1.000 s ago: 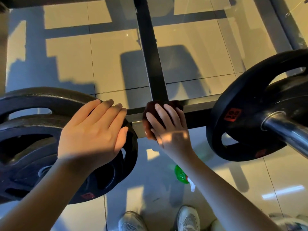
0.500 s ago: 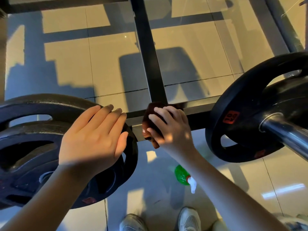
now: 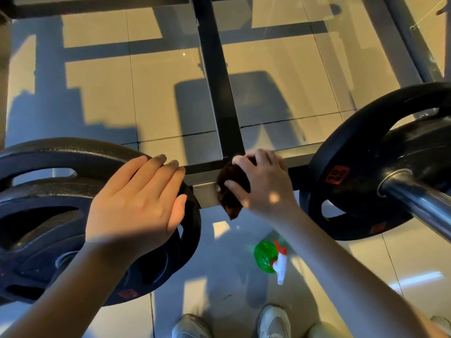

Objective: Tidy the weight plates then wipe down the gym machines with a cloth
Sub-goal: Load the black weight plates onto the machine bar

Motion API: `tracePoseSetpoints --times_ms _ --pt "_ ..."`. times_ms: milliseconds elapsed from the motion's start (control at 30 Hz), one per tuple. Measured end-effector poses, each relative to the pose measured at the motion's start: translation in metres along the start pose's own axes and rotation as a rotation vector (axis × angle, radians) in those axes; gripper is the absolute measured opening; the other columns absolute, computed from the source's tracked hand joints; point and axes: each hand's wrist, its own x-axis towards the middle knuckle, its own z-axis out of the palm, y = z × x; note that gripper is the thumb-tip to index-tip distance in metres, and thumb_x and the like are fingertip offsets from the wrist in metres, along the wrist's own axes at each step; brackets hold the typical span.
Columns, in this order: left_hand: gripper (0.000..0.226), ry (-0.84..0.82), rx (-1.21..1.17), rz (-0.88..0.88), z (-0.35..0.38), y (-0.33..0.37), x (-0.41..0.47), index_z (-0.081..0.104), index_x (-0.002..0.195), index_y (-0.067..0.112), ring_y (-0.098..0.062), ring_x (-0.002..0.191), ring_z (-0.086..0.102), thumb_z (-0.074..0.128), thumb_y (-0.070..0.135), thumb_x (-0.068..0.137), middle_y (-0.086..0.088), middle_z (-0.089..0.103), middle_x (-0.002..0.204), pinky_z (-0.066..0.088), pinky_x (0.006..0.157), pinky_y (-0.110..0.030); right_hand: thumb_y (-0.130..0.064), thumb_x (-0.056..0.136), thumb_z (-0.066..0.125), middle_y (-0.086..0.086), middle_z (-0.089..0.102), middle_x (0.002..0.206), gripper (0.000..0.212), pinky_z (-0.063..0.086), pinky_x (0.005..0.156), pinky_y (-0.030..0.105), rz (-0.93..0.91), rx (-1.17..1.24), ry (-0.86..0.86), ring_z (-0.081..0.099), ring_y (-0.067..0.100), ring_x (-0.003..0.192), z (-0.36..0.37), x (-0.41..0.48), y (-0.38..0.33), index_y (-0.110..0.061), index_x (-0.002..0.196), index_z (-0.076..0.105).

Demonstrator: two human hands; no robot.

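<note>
Two hands were busy at the rack. The left hand (image 3: 136,203) lay flat on the rim of the stacked black weight plates (image 3: 48,162) on the left, its fingers straight and close together, holding nothing. The right hand (image 3: 266,189) had its fingers curled over a dark brown cloth (image 3: 231,189) and pressed it against the horizontal metal rail (image 3: 206,195), right where a black post (image 3: 217,93) met that rail. One corner of the cloth hung down below the rail.

Off to the right, another black plate (image 3: 366,147) with a red label (image 3: 336,174) sat on a shiny steel bar (image 3: 419,203), near the right hand but not touching it. Down on the tiled floor (image 3: 97,93), between the person's forearms, was a green spray bottle (image 3: 266,257) with a white and red trigger. A pair of pale shoes (image 3: 274,320) showed at the bottom edge.
</note>
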Motion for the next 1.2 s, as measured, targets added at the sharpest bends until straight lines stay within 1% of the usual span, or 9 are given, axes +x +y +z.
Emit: tracePoseSetpoints --times_ms 133,267,400,567,700,867,967,1067,1200 --pt "0.042 -0.010 0.009 -0.002 0.001 0.001 0.000 0.065 0.116 -0.007 -0.040 0.110 0.062 0.039 0.023 0.099 -0.025 0.065 0.116 0.041 0.098 -0.049 -0.038 0.100 0.040 0.018 0.055 0.136 0.040 0.032 0.109 0.051 -0.078 -0.102 0.199 0.048 0.037 0.126 0.034 -0.022 -0.030 -0.019 0.122 0.066" --pt "0.042 -0.014 0.010 -0.003 0.001 0.001 0.000 0.065 0.116 -0.006 -0.039 0.110 0.062 0.040 0.023 0.099 -0.024 0.065 0.116 0.041 0.098 -0.049 -0.020 0.093 0.053 0.017 0.054 0.139 0.035 0.032 0.114 0.047 -0.231 -0.140 0.327 0.046 0.034 0.130 0.037 -0.032 -0.004 -0.018 0.126 0.066" --pt "0.041 0.003 0.011 0.001 0.002 0.000 -0.001 0.065 0.116 -0.006 -0.039 0.110 0.062 0.040 0.022 0.098 -0.024 0.065 0.116 0.041 0.098 -0.049 -0.020 0.085 0.040 0.017 0.037 0.151 0.054 0.024 0.115 0.054 -0.124 -0.099 0.362 0.030 0.037 0.139 0.045 -0.045 0.009 -0.019 0.138 0.051" --pt "0.039 0.023 0.018 0.003 0.002 0.002 0.000 0.066 0.114 -0.005 -0.038 0.109 0.062 0.042 0.021 0.097 -0.022 0.066 0.115 0.042 0.097 -0.048 -0.019 0.098 0.052 0.012 0.035 0.149 0.040 0.017 0.120 0.048 -0.141 -0.052 0.522 0.033 0.035 0.139 0.078 -0.030 -0.025 -0.021 0.137 0.048" --pt "0.040 0.008 0.015 0.000 0.001 0.002 0.000 0.066 0.114 -0.005 -0.038 0.109 0.062 0.040 0.021 0.098 -0.023 0.066 0.115 0.041 0.097 -0.048 -0.014 0.098 0.045 0.008 0.036 0.149 0.040 0.015 0.121 0.044 -0.333 -0.101 0.459 0.036 0.033 0.138 0.073 -0.035 -0.011 -0.021 0.137 0.053" --pt "0.040 0.015 0.016 0.004 0.002 0.002 0.000 0.066 0.115 -0.005 -0.039 0.109 0.062 0.040 0.021 0.098 -0.023 0.066 0.115 0.041 0.098 -0.048 -0.017 0.098 0.046 0.011 0.028 0.151 0.043 0.020 0.118 0.053 -0.141 -0.061 0.488 0.028 0.038 0.139 0.061 -0.040 0.028 -0.020 0.141 0.043" --pt "0.041 0.011 0.020 -0.003 0.002 0.001 -0.001 0.065 0.116 -0.005 -0.039 0.110 0.062 0.039 0.022 0.099 -0.023 0.066 0.116 0.041 0.098 -0.048 -0.036 0.099 0.043 0.014 0.033 0.150 0.042 0.020 0.116 0.057 0.012 -0.003 0.556 0.030 0.038 0.139 0.071 -0.033 -0.002 -0.019 0.137 0.048" --pt "0.041 0.008 0.022 -0.004 0.001 0.003 0.000 0.065 0.115 -0.005 -0.039 0.110 0.062 0.039 0.022 0.099 -0.023 0.066 0.115 0.041 0.098 -0.048 -0.044 0.094 0.054 0.016 0.042 0.146 0.046 0.018 0.117 0.054 -0.051 -0.073 0.574 0.038 0.038 0.135 0.075 -0.028 -0.016 -0.021 0.133 0.053" --pt "0.041 0.017 0.029 0.000 0.001 0.002 0.001 0.066 0.114 -0.005 -0.038 0.109 0.062 0.039 0.021 0.098 -0.022 0.067 0.114 0.041 0.098 -0.048 -0.031 0.097 0.055 0.014 0.040 0.148 0.040 0.019 0.117 0.052 -0.177 -0.086 0.529 0.036 0.036 0.135 0.059 -0.031 0.018 -0.021 0.135 0.049"
